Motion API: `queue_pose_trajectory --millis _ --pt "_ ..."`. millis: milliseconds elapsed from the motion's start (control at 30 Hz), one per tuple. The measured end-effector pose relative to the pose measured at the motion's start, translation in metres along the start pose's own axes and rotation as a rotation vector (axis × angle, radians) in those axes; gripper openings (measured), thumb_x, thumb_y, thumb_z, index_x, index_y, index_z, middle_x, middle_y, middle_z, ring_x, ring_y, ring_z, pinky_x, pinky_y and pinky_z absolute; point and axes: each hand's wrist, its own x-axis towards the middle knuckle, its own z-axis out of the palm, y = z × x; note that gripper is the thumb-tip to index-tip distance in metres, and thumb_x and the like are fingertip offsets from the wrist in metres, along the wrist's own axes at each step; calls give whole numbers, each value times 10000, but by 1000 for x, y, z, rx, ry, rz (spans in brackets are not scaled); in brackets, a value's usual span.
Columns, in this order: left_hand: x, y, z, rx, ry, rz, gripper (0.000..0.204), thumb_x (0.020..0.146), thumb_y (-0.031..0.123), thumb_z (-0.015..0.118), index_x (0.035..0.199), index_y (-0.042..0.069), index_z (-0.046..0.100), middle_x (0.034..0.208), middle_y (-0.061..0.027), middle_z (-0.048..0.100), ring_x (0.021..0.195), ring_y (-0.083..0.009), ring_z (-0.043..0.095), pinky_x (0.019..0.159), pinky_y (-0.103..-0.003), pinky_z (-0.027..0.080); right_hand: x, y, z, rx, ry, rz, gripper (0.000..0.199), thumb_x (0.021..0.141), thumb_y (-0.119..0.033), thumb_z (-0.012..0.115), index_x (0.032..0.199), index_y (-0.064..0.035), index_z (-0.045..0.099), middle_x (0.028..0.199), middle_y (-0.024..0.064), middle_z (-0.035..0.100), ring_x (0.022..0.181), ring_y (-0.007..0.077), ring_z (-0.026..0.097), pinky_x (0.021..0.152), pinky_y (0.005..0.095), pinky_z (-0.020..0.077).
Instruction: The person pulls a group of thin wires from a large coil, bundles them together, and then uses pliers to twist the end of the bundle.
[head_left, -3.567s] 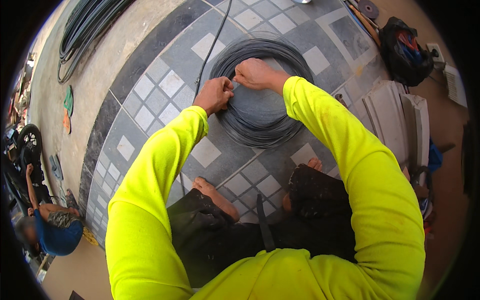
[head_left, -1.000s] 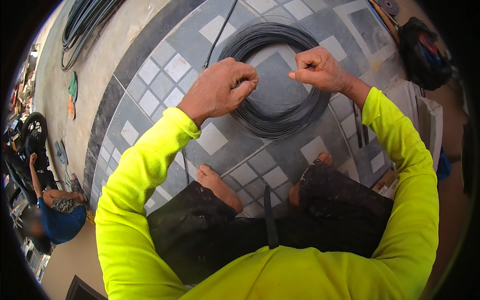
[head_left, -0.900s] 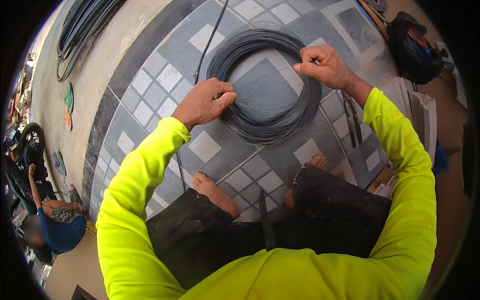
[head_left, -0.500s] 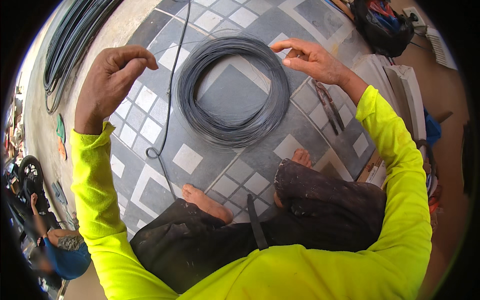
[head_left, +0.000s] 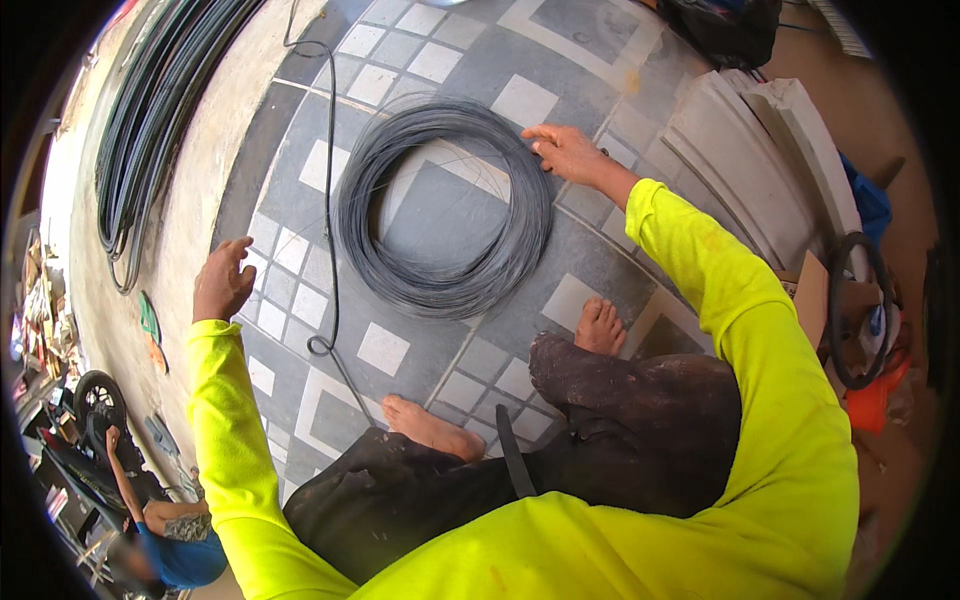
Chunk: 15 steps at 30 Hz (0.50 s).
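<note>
A large round coil of thin grey wire (head_left: 530,235) lies flat on the tiled floor in front of me. My right hand (head_left: 568,156) is at the coil's upper right edge, index finger stretched toward the strands and fingers apart. Off to the coil's left, apart from it, my left hand (head_left: 224,280) has its fingers curled in. Whatever it may hold is too thin to make out. A dark cable (head_left: 333,200) with a small loop runs along the floor between my left hand and the coil. My right wrist and sleeve cover most of the pliers.
Thick black tubing (head_left: 150,130) lies coiled at the upper left. Pale long panels (head_left: 745,150) and a black bag (head_left: 725,30) are at the right, with a dark ring (head_left: 862,310) nearby. My bare feet flank a dark strap. Another person in blue (head_left: 180,550) sits at the lower left.
My left hand has dropped lower, away from the coil's top. My right hand has come closer to the coil's edge. The pliers, plain before, are now mostly covered. The view has shifted.
</note>
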Motion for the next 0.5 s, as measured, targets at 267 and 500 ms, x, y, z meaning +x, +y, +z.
queue_pose_trajectory --millis 267,500 --pt "25 256 62 -943 -164 267 360 891 181 621 1150 -68 642 1044 -244 698 971 -359 696 880 -399 539 24 9 34 262 129 185 331 933 -227 544 1156 -34 693 879 74 692 755 158 644 637 329 505" --pt "35 364 139 -723 -40 -189 956 732 421 798 1413 -101 375 1291 -332 557 1206 -454 546 1015 -485 441 9 -7 21 364 18 304 404 949 -162 485 1313 -16 582 994 43 630 786 127 590 704 312 528"
